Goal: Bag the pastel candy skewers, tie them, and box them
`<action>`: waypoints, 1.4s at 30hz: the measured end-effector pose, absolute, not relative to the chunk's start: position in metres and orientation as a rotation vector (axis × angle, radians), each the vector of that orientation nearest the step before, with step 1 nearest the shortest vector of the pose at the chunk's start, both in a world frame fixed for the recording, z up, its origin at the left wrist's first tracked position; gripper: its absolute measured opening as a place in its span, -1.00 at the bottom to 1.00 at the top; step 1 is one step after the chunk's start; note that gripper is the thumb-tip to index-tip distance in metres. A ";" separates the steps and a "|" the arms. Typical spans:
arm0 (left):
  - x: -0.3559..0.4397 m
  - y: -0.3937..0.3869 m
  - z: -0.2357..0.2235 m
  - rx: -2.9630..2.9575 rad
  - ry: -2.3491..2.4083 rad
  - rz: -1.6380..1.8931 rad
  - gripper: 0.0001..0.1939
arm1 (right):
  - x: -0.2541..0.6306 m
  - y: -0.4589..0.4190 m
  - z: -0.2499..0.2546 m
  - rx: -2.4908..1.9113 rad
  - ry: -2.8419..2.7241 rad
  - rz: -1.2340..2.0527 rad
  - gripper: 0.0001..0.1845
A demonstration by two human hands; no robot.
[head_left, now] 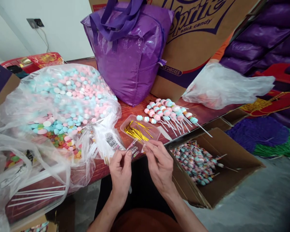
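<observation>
My left hand (121, 172) is closed, thumb and forefinger pinching a small clear printed plastic bag (134, 150). Facing it, my right hand (160, 162) pinches at the bag's other side, near its top. Whether anything is inside the bag is hard to see. Just beyond my fingers is a clear plastic tray (154, 131) with gold twist ties (134, 130) in it. A stack of flat clear printed bags (112, 138) lies by my left hand. Several candy skewers (168, 112) with pink, blue and white sweets on white sticks lie behind the tray.
A large clear bag of pastel candies (70, 93) fills the table's left, with white sticks (38, 195) in front. Behind stand a purple tote bag (132, 61) and a big carton (183, 54). At the lower right, an open cardboard box (229, 170) holds wrapped candy sticks (195, 161).
</observation>
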State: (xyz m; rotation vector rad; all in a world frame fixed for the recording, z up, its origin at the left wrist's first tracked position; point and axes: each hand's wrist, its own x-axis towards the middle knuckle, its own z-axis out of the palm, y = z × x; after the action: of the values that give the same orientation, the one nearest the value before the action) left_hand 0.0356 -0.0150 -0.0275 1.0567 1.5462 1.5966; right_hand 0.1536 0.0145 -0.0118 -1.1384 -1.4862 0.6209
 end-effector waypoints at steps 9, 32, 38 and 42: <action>0.055 -0.034 -0.035 0.842 1.299 1.404 -0.60 | 0.147 0.013 -0.009 -1.238 -1.177 0.949 -0.71; 0.040 -0.001 -0.021 0.190 1.017 1.610 -0.75 | 0.151 0.015 -0.016 -1.222 -1.399 0.972 -0.56; 0.043 -0.002 -0.024 0.222 1.124 1.697 -0.75 | 0.150 0.013 -0.019 -1.203 -1.379 1.007 -0.59; 0.050 -0.010 -0.027 0.352 1.287 1.853 -0.76 | 0.147 0.010 -0.018 -1.192 -1.377 1.038 -0.53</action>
State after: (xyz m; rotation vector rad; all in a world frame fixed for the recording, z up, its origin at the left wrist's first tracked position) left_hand 0.0502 -0.0097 -0.0273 0.3522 1.2869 1.8534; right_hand 0.1475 0.0096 -0.0180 -1.1922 -1.3772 1.0376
